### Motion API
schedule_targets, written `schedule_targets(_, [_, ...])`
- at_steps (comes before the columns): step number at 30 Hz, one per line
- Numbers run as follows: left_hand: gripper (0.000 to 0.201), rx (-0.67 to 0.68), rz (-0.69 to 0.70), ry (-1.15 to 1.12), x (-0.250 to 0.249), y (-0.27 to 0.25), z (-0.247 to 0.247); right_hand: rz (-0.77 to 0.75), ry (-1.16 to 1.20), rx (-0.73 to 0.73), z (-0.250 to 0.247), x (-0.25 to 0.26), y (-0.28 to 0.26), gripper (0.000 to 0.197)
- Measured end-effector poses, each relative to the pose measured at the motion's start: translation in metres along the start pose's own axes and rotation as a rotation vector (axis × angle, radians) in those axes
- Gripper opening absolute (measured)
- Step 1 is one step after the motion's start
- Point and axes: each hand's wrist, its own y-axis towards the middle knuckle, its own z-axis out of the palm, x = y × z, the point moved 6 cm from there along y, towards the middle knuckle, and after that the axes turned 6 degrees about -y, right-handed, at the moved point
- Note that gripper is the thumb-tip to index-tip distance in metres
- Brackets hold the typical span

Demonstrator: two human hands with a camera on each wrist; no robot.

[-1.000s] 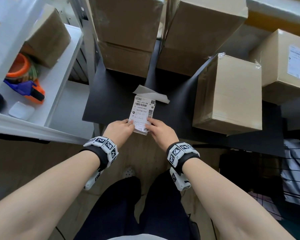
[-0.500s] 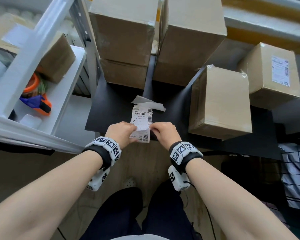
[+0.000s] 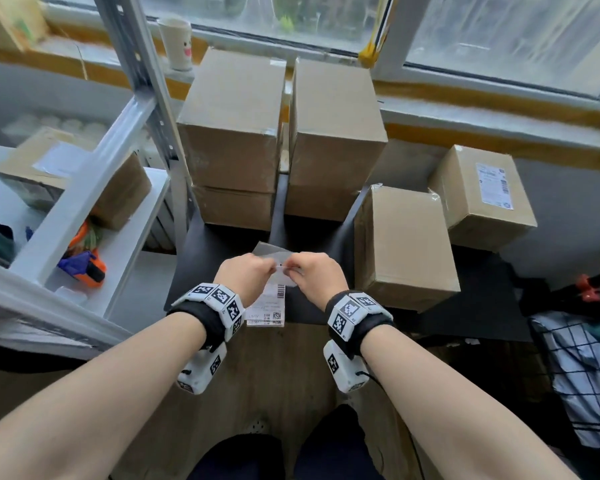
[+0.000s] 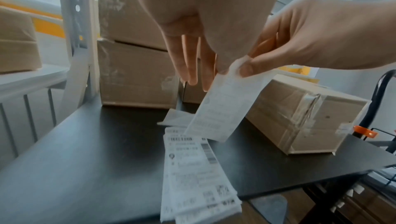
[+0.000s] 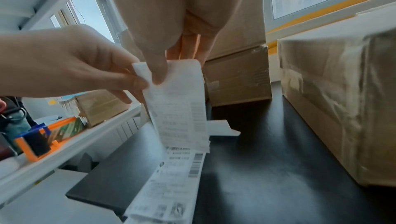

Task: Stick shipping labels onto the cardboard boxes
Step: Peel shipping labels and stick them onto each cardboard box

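Both hands pinch the top edge of one shipping label (image 4: 216, 109). The left hand (image 3: 245, 278) nips its corner between thumb and forefinger, its other fingers hanging loosely straight; the right hand (image 3: 317, 275) clamps the same edge with its thumb. The label hangs down from the fingertips, above a stack of labels (image 4: 197, 176) lying on the black table (image 3: 482, 299) below. A loose backing sheet (image 5: 222, 128) lies just beyond. To the right of the fingers stands a cardboard box (image 3: 404, 247); stacked boxes (image 3: 236, 133) rise behind them.
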Motion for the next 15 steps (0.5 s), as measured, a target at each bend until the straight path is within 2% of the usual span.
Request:
schedule_targets(4, [0.027, -0.017, -0.002, 0.014, -0.006, 0.009, -0.025, -0.041, 0.013, -0.097, -0.022, 0.006, 0.004, 0.02])
schedule_targets(9, [0.024, -0.045, -0.077, -0.198, -0.001, 0.015, -0.047, 0.071, 0.139, -0.153, -0.041, -0.006, 0.01, 0.015])
schedule_targets(13, [0.02, -0.185, -0.122, -0.321, 0.0, 0.016, -0.063, 0.167, 0.299, -0.249, -0.052, -0.017, 0.014, 0.009])
schedule_targets(15, [0.017, -0.156, -0.147, -0.394, -0.002, 0.021, -0.061, 0.205, 0.343, -0.274, -0.054, -0.022, 0.016, 0.006])
